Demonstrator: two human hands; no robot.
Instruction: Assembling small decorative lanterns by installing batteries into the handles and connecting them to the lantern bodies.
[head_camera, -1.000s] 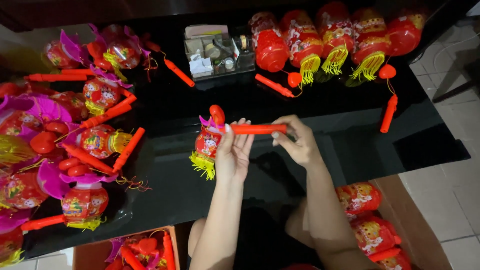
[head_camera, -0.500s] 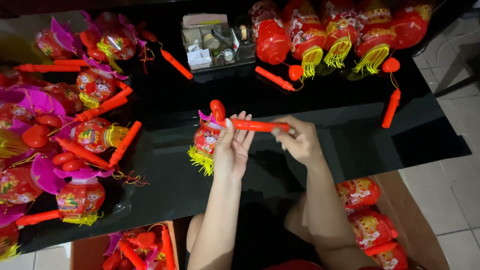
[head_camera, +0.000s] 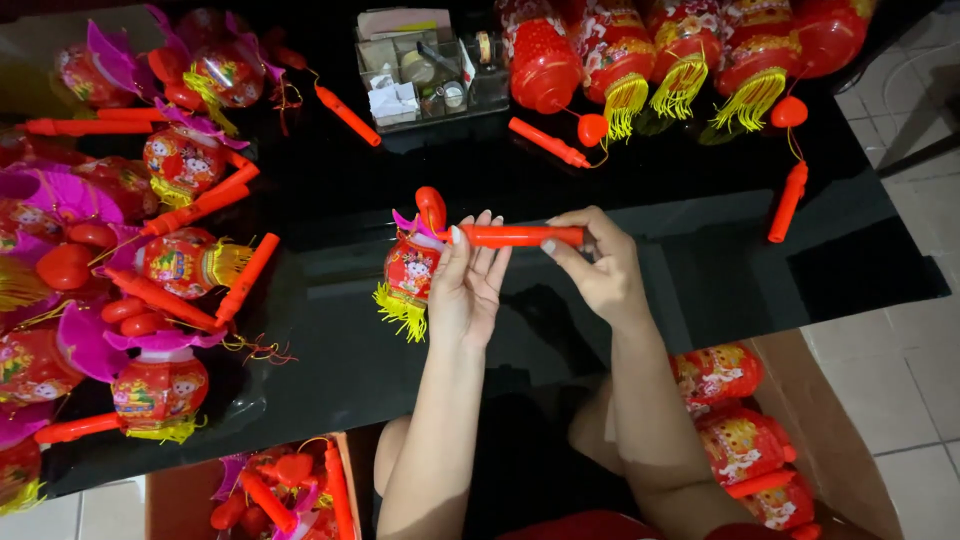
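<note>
I hold an orange-red plastic handle stick (head_camera: 520, 236) level over the black glossy table (head_camera: 400, 180). My right hand (head_camera: 596, 266) grips its right end between thumb and fingers. My left hand (head_camera: 468, 284) cups its left end, fingers pointing up. From that left end hangs a small red lantern (head_camera: 412, 270) with a pink trim, a red bulb on top and a yellow tassel (head_camera: 400, 312); it rests just left of my left hand, partly hidden behind it.
Many finished red and pink lanterns (head_camera: 180, 260) with orange sticks crowd the table's left. Bigger red lanterns with yellow tassels (head_camera: 690, 50) line the back right. A clear organiser box (head_camera: 425, 70) stands at the back. Cardboard boxes of lanterns sit below left (head_camera: 290, 490) and right (head_camera: 740, 440).
Both hands and the stick stay nearly in place. My left hand's fingers have straightened slightly upward along the stick, and the view has shifted a little.
</note>
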